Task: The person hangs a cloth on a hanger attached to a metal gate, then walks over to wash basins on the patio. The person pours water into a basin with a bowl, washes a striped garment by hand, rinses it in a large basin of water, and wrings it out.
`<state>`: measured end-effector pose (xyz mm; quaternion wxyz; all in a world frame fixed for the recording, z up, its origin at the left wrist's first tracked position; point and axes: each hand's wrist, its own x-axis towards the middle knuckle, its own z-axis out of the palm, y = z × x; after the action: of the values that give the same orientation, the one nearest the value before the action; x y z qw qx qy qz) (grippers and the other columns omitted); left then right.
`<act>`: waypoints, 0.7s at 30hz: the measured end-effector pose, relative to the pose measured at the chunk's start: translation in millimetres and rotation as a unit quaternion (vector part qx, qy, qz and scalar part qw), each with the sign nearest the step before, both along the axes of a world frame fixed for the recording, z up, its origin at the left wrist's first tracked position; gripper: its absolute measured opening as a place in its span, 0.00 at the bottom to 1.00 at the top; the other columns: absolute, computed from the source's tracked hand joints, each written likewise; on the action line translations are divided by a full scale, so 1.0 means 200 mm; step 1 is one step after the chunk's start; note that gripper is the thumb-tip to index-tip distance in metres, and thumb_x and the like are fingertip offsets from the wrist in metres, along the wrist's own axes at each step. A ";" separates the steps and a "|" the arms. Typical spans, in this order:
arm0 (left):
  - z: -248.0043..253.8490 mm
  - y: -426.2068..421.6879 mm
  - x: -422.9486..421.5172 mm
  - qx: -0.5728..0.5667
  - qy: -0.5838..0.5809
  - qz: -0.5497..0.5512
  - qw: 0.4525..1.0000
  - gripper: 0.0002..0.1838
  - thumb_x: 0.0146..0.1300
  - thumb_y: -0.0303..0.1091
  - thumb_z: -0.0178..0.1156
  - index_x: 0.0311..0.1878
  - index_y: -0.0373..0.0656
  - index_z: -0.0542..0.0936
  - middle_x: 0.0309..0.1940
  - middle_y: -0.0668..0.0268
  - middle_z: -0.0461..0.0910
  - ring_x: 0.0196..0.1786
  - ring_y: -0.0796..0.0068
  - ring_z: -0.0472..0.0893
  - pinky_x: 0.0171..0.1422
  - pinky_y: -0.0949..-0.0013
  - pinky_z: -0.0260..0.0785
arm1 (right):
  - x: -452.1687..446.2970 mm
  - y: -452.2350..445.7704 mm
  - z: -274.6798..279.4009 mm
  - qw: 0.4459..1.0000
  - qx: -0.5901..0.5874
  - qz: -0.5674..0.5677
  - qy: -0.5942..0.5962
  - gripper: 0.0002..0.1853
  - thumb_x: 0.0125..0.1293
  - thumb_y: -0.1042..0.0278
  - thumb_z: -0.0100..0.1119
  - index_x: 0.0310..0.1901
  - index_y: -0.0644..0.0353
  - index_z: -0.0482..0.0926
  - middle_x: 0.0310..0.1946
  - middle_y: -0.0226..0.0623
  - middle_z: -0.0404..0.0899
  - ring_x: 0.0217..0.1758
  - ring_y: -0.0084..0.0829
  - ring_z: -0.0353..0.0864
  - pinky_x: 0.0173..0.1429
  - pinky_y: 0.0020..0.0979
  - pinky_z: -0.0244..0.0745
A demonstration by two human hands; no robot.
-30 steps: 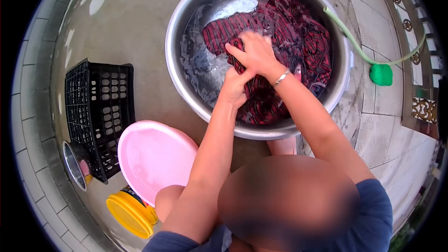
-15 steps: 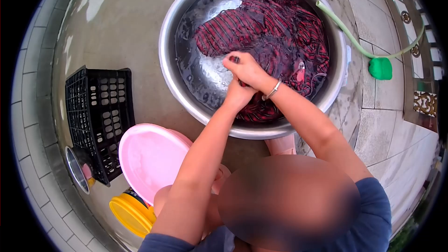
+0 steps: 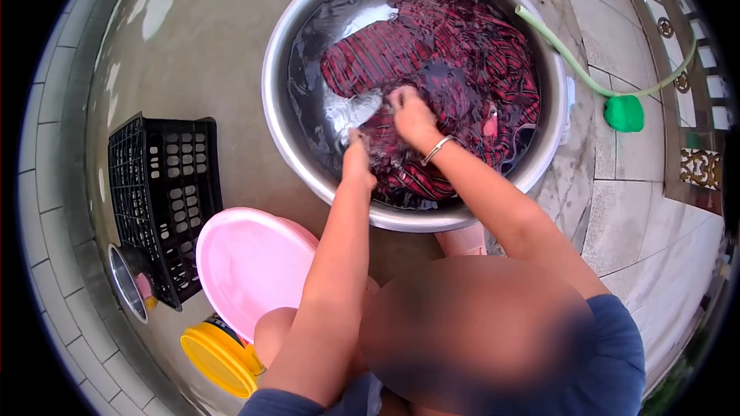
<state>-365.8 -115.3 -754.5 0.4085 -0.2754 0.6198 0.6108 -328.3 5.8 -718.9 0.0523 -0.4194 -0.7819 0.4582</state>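
A dark red cloth with black stripes [image 3: 378, 54] lies bunched and soaked in the dark water of a large round metal basin [image 3: 275, 112]. My left hand [image 3: 357, 160] is at the near left of the water, its fingers closed on an edge of this cloth and partly hidden by splashes. To its right and a little farther off, my right hand [image 3: 416, 119], with a silver bangle on the wrist, has curled fingers on the same cloth. Its fingertips are smeared by motion. A small pink and white patch [image 3: 491, 122] shows on the cloth at the right.
Left of the basin stand a black plastic crate [image 3: 173, 185], a pink tub [image 3: 250, 262], a yellow-rimmed bucket [image 3: 220, 358] and a small metal bowl [image 3: 127, 281]. A pale green hose [image 3: 570, 46] hangs over the right rim, near a green object [image 3: 624, 113] on the tiles.
My hands were together above the water. Now they are apart and lower, the left nearer to me and to the left, with water splashing between them.
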 end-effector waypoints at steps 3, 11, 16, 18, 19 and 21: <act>0.24 0.03 0.00 0.156 -0.070 0.133 0.976 0.25 0.60 0.56 0.42 0.49 0.47 0.71 0.44 0.62 0.74 0.46 0.62 0.74 0.50 0.56 0.67 | -0.02 -0.18 0.11 0.985 -0.072 0.001 0.158 0.17 0.56 0.54 0.54 0.30 0.63 0.73 0.26 0.49 0.75 0.30 0.38 0.77 0.37 0.33 0.69; 0.49 0.16 0.01 0.164 0.092 0.076 0.979 0.12 0.63 0.36 0.44 0.37 0.37 0.73 0.31 0.62 0.76 0.31 0.71 0.77 0.37 0.64 0.71 | -0.01 0.03 0.17 0.996 -0.009 0.054 0.076 0.29 0.57 0.36 0.43 0.31 0.59 0.75 0.24 0.46 0.76 0.31 0.44 0.76 0.36 0.39 0.68; 0.37 0.07 -0.07 0.111 0.227 0.089 0.963 0.12 0.60 0.42 0.52 0.28 0.43 0.73 0.23 0.70 0.73 0.27 0.79 0.73 0.35 0.75 0.67 | 0.03 -0.11 0.11 0.967 -0.187 0.057 0.162 0.25 0.54 0.42 0.52 0.32 0.63 0.74 0.23 0.42 0.75 0.28 0.31 0.74 0.34 0.31 0.68; 0.29 0.01 -0.03 0.239 0.023 0.082 0.967 0.15 0.60 0.47 0.51 0.32 0.43 0.73 0.28 0.68 0.73 0.31 0.75 0.74 0.37 0.70 0.69 | 0.08 -0.22 0.27 0.983 -0.045 0.081 0.156 0.20 0.53 0.48 0.54 0.27 0.61 0.72 0.25 0.48 0.75 0.28 0.47 0.75 0.33 0.38 0.69; 0.24 -0.01 -0.01 0.315 0.027 0.057 0.947 0.14 0.60 0.45 0.51 0.33 0.43 0.73 0.29 0.67 0.74 0.31 0.74 0.74 0.36 0.69 0.69 | 0.10 -0.25 0.28 0.974 -0.003 0.089 0.208 0.19 0.54 0.49 0.53 0.26 0.60 0.72 0.23 0.48 0.75 0.28 0.48 0.75 0.33 0.39 0.68; 0.26 -0.01 0.02 0.373 0.040 0.054 0.925 0.12 0.61 0.41 0.48 0.35 0.42 0.74 0.29 0.64 0.75 0.33 0.70 0.76 0.37 0.66 0.70 | 0.10 -0.21 0.32 0.960 0.065 0.120 0.243 0.15 0.56 0.57 0.54 0.23 0.61 0.71 0.16 0.46 0.72 0.24 0.48 0.74 0.29 0.37 0.69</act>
<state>-361.1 -116.9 -701.6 0.4229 -0.1117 0.3474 0.8295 -307.9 -36.3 -655.4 0.2128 -0.1939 -0.8184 0.4973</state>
